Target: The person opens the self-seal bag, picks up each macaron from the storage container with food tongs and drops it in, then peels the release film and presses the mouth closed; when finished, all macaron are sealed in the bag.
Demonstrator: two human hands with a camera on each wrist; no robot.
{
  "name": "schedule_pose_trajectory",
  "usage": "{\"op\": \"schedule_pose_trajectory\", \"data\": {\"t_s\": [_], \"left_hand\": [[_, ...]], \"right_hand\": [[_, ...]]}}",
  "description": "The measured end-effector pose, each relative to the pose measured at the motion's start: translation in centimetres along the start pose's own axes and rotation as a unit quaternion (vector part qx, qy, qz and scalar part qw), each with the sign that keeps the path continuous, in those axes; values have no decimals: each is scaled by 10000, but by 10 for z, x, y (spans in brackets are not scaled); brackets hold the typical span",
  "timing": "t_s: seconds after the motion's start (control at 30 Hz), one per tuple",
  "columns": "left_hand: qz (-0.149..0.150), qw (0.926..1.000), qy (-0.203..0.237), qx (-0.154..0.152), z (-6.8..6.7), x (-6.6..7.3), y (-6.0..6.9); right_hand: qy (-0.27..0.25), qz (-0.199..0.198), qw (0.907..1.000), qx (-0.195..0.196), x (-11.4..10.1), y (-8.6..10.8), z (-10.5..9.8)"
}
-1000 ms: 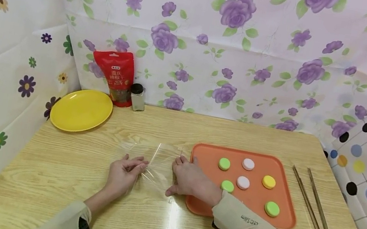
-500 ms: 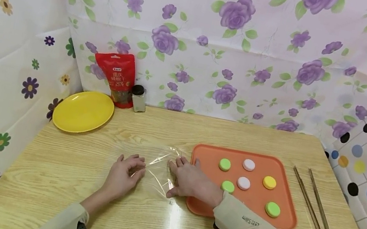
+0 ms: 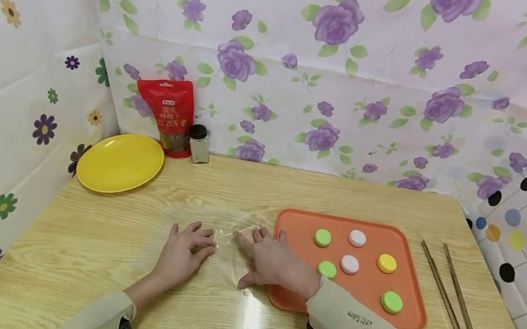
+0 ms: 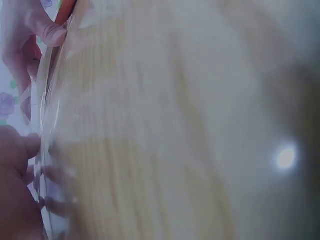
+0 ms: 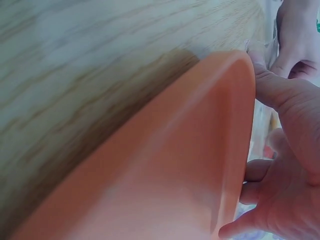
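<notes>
A clear plastic bag or sheet (image 3: pixel 225 261) lies on the wooden table between the two hands; its outline is hard to see. At its left part, my left hand (image 3: pixel 183 253) rests with loosely extended fingers touching the plastic. My right hand (image 3: pixel 273 259) spreads over its right part, index finger reaching left and thumb apart, beside the orange tray (image 3: pixel 343 314). In the right wrist view, the right fingers (image 5: pixel 242 222) lie along the tray's rim. The left wrist view catches the left hand (image 4: pixel 17 180) at the plastic's edge.
Green, white and yellow macaron-like rounds sit on the tray, including a yellow one (image 3: pixel 386 263). Metal tongs (image 3: pixel 455 307) lie to its right. Back left are a yellow plate (image 3: pixel 121 163), a red pouch (image 3: pixel 169 112) and a black-capped jar (image 3: pixel 199 144).
The left fingers have loosened from a pinch on the plastic and shifted slightly right. My right index finger has stretched left across the plastic, whose creases have changed.
</notes>
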State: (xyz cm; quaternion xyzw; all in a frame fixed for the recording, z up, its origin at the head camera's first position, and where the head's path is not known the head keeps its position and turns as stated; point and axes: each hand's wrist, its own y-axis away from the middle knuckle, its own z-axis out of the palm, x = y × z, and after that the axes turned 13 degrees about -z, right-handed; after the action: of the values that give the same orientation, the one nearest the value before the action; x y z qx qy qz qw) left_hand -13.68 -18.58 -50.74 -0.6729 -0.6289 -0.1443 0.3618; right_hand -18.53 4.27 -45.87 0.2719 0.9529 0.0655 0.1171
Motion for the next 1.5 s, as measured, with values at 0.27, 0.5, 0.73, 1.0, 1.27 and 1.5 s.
{"op": "schedule_pose_trajectory", "data": {"t_s": [0.27,0.5,0.73,1.0,1.27,1.5], "left_hand": [[-206,9955,893,234,2,0,0],[800,9923,770,542,-5,3,1],[871,9911,550,844,-7,5,2],[621,9879,912,1093,-9,-3,1],[481,9859,1067,1193,-11,1,1],[484,9852,1129,1194,-9,2,1]], "right_hand": [[-152,88,9998,-115,0,-2,2],[314,-5,9994,-173,1,-3,0],[609,-396,9970,261,4,8,-4],[-226,-394,9643,2610,41,98,-13],[-64,2464,9074,3405,119,247,2],[-810,3688,9010,2135,147,313,28]]}}
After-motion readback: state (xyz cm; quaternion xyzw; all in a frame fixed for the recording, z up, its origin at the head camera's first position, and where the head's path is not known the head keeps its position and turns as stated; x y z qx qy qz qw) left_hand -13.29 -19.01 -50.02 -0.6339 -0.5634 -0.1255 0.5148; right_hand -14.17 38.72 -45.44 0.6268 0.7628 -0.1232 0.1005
